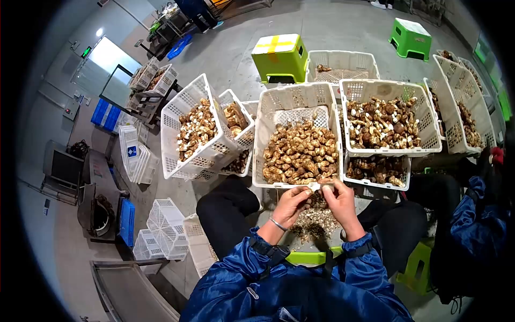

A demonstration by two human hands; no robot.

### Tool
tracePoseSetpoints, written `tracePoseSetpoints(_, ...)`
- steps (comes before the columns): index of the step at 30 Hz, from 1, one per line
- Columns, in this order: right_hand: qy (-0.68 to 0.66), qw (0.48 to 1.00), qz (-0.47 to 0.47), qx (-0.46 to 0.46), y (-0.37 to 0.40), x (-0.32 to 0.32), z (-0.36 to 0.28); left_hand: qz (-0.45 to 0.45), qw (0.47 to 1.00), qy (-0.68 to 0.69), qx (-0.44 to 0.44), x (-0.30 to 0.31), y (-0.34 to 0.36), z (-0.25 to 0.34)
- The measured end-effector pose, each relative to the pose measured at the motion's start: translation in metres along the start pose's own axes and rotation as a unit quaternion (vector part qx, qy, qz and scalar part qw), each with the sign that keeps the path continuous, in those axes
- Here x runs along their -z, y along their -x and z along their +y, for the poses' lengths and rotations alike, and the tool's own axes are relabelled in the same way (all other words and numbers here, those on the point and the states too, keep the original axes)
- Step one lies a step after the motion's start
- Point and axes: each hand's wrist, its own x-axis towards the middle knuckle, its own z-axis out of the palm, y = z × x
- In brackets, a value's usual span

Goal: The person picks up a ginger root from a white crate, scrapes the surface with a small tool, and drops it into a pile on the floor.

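Observation:
My left hand and my right hand meet in front of my lap, fingertips pinched together on a small mushroom. Only a pale bit of it shows between them. Whether the right fingers also hold a small tool is hidden. Just beyond the hands stands a white basket with a heap of brown mushrooms. Below the hands, pale trimmings and dark bits lie on the floor between my knees.
White baskets of mushrooms stand left and right, some stacked. Green stools are behind them. A co-worker's blue sleeve is close on my right. Stacked white baskets and a metal-framed table are to my left.

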Motion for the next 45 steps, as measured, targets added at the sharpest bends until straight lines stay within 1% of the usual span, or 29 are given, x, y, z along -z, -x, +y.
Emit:
tracePoseSetpoints(1,0.015,1.000,-0.006,-0.004,0.000,0.002,0.000,-0.011,0.999,0.035,0.019,0.000,0.000,0.001)
tracePoseSetpoints(4,0.040,0.992,-0.047,0.108,-0.001,0.004,0.001,-0.026,0.989,0.125,0.068,-0.001,0.000,0.002)
tracePoseSetpoints(6,0.038,0.995,-0.032,0.082,0.001,0.001,-0.002,-0.043,0.977,0.183,0.099,0.008,-0.001,0.002)
tracePoseSetpoints(7,0.036,0.997,-0.024,0.069,0.002,0.000,-0.004,-0.086,0.950,0.258,0.151,0.014,-0.002,0.003)
tracePoseSetpoints(11,0.005,0.998,-0.044,0.044,0.005,0.003,-0.008,-0.108,0.926,0.305,0.193,0.021,0.002,0.001)
tracePoseSetpoints(12,-0.005,0.998,-0.054,0.040,0.006,0.003,-0.009,-0.095,0.950,0.253,0.155,0.017,0.007,0.003)
tracePoseSetpoints(13,-0.017,0.993,-0.053,0.104,0.005,0.000,-0.006,-0.082,0.970,0.199,0.116,0.011,0.012,0.004)
tracePoseSetpoints(14,-0.010,0.994,-0.063,0.089,0.008,0.001,-0.007,-0.069,0.984,0.145,0.076,0.007,0.015,0.005)
tracePoseSetpoints(15,-0.004,0.996,-0.075,0.045,0.010,0.003,-0.013,-0.071,0.992,0.097,0.037,0.007,0.017,0.005)
tracePoseSetpoints(16,0.001,0.996,-0.088,0.000,0.013,0.005,-0.019,-0.061,0.996,0.066,0.025,0.008,0.019,0.005)
tracePoseSetpoints(18,-0.045,0.995,-0.082,-0.022,0.017,0.005,-0.019,-0.040,0.999,0.006,0.001,0.006,0.030,0.011)
tracePoseSetpoints(20,-0.034,0.995,-0.088,0.021,0.019,0.002,-0.018,-0.037,0.998,-0.042,-0.038,0.003,0.037,0.014)
tracePoseSetpoints(21,-0.030,0.994,-0.101,0.021,0.023,0.003,-0.024,-0.022,0.990,-0.111,-0.084,-0.003,0.044,0.016)
tracePoseSetpoints(22,-0.025,0.993,-0.113,0.020,0.027,0.003,-0.030,-0.006,0.975,-0.180,-0.128,-0.008,0.051,0.018)
tracePoseSetpoints(25,0.013,0.995,-0.093,0.025,0.031,-0.001,-0.021,0.002,0.921,-0.329,-0.211,-0.002,0.058,0.018)
tracePoseSetpoints(26,-0.049,0.995,-0.089,0.003,0.032,-0.006,-0.018,0.003,0.918,-0.332,-0.217,-0.001,0.061,0.018)
tracePoseSetpoints(28,-0.055,0.994,-0.098,0.010,0.034,-0.006,-0.014,0.007,0.912,-0.337,-0.232,-0.002,0.068,0.018)
tracePoseSetpoints(29,-0.049,0.994,-0.100,0.016,0.035,-0.008,-0.013,0.002,0.905,-0.327,-0.273,0.000,0.067,0.015)
tracePoseSetpoints(31,-0.038,0.994,-0.103,0.019,0.040,-0.013,-0.013,0.015,0.852,-0.415,-0.320,0.002,0.071,0.018)
tracePoseSetpoints(32,0.000,0.993,-0.115,-0.012,0.040,-0.011,-0.012,0.022,0.823,-0.458,-0.335,0.004,0.073,0.018)
tracePoseSetpoints(33,-0.012,0.993,-0.116,-0.011,0.041,-0.010,-0.016,0.014,0.842,-0.433,-0.320,0.006,0.072,0.016)
tracePoseSetpoints(34,-0.024,0.993,-0.116,-0.008,0.042,-0.008,-0.019,-0.006,0.826,-0.445,-0.346,0.000,0.078,0.023)
tracePoseSetpoints(35,-0.078,0.989,-0.128,-0.014,0.042,-0.011,-0.024,-0.009,0.797,-0.481,-0.364,0.000,0.079,0.027)
tracePoseSetpoints(36,-0.082,0.987,-0.135,-0.039,0.043,-0.009,-0.024,-0.013,0.765,-0.517,-0.383,-0.001,0.079,0.031)
tracePoseSetpoints(37,-0.071,0.986,-0.145,-0.033,0.043,-0.009,-0.020,-0.022,0.741,-0.531,-0.412,-0.005,0.081,0.036)
tracePoseSetpoints(38,-0.061,0.986,-0.154,-0.025,0.041,-0.009,-0.016,-0.018,0.700,-0.566,-0.435,-0.007,0.083,0.039)
tracePoseSetpoints(39,-0.077,0.986,-0.145,-0.031,0.039,-0.012,-0.023,-0.005,0.680,-0.581,-0.447,-0.007,0.082,0.039)
tracePoseSetpoints(40,-0.063,0.986,-0.154,-0.009,0.040,-0.013,-0.017,0.009,0.659,-0.595,-0.459,-0.006,0.083,0.038)
tracePoseSetpoints(45,-0.064,0.986,-0.153,-0.019,0.035,-0.016,-0.014,0.004,0.616,-0.624,-0.480,-0.002,0.083,0.040)
